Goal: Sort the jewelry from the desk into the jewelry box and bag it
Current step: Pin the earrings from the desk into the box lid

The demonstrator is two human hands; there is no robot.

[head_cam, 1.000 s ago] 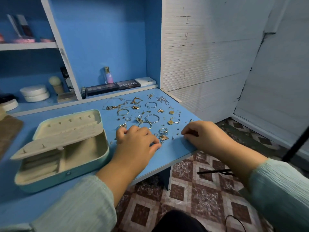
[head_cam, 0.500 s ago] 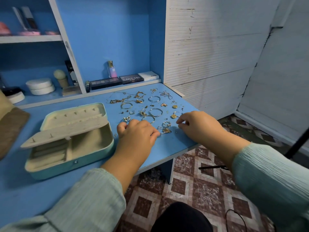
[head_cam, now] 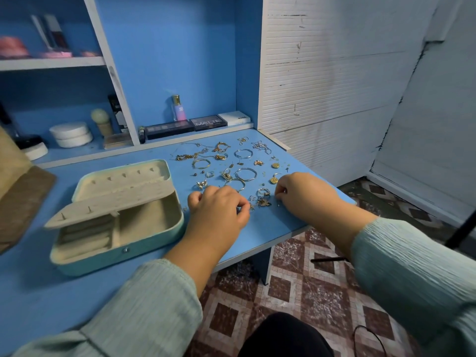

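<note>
- Only the head view to go on, so here's what we've got looking down at the blue desk [head_cam: 270, 228].
- Jewelry box [head_cam: 116, 217] sits open on the left part of the desk, mint outside, beige lining, inner flap with little pegs propped up over the ring rolls. Its compartments look bare from here.
- The jewelry [head_cam: 231, 166] is scattered on the desk to the right of the box, well apart from it: gold and silver hoops, chains, small pendants and studs.
- Our left hand [head_cam: 219, 210] rests on the desk just right of the box, fingers curled, thumb and forefinger pinched together at the near edge of the pile. Something tiny may be in the pinch, but we can't tell for sure.
- Our right hand [head_cam: 304, 194] is curled too, fingertips down on the desk beside a small gold pendant [head_cam: 273, 180]. Whether it's actually got hold of a piece, can't tell, too small and hidden.
- A butterfly-looking charm [head_cam: 264, 202] lies between the two hands.
- Back ledge holds makeup palettes [head_cam: 185, 124] and a little pink bottle [head_cam: 177, 109]; white round tubs [head_cam: 70, 134] sit in the left cubby.
- Brown bag [head_cam: 18, 191] at far left.
</note>
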